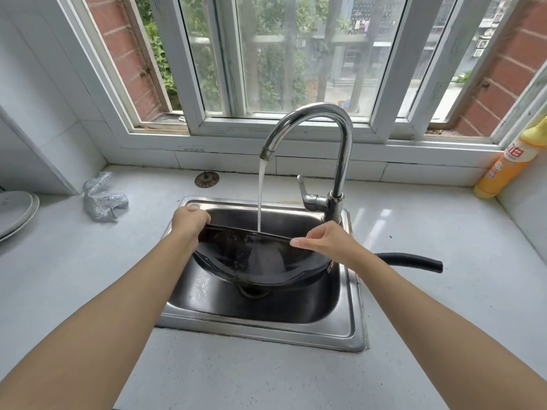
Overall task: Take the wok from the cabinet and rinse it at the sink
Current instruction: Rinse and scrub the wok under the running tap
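I see a wok (254, 258) of dark metal, wet and glossy inside, speckled with brownish spots, its handle (414, 261) matt black. The sink (349, 315) is brushed steel, dulled and streaked in the basin, brighter along the rim. The tap (340, 149) is polished chrome, mirror-bright, with grime at its base. The counter (88, 276) looks like pale stone, smooth with a faint sheen and fine specks. A silvery mesh cloth (102, 196) glitters, rough-woven. The bottle (503, 167) is glossy orange plastic. Plates (14, 211) look like glazed white ceramic.
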Demonstrator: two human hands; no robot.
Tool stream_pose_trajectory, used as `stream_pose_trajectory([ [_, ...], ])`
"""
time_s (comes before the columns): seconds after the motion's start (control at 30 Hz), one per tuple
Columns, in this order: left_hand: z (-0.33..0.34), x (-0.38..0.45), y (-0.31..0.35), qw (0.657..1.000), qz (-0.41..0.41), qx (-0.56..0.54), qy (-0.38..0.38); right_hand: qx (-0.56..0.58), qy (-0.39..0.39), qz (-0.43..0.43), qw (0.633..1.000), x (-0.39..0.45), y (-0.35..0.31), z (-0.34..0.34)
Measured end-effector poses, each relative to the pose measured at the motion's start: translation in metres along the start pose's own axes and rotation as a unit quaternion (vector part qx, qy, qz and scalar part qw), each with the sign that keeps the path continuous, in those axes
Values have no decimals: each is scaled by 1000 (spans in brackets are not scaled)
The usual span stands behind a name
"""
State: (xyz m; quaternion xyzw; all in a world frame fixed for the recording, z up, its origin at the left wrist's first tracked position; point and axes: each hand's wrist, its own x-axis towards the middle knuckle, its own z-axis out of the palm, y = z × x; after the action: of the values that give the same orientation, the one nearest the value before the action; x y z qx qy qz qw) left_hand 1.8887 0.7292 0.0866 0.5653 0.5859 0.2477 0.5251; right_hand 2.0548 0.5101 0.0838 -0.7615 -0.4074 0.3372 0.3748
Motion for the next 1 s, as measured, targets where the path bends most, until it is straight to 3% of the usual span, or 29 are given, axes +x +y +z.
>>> stream_pose_trajectory([
  [0.27, -4, -12, -22, 996, 66, 43, 39, -50, -105, -5, 993, -16, 6, 18],
  [0.47, -19, -14, -45, 995, 62, 53, 50, -122, -187, -32, 974, -19, -1, 38],
  [0.6, -27, -9, -57, 998, 55, 16, 32, -150, -203, -25, 967, -15, 0, 43],
  [0.7, -29, -8, -60, 998, 53, 14, 22, -102, -182, 22, 978, -15, 7, 37],
  [0.77, -30, -8, -61, 998, 51, 22, 16, -103, -124, 41, 986, -11, 21, 31],
  [0.83, -31, -7, -62, 999, 49, 19, 13, -176, -61, 59, 981, -6, 41, 26],
  [1.0, -27, -7, -65, 998, 52, 18, 20, -298, -38, 149, 942, -3, 77, 28],
])
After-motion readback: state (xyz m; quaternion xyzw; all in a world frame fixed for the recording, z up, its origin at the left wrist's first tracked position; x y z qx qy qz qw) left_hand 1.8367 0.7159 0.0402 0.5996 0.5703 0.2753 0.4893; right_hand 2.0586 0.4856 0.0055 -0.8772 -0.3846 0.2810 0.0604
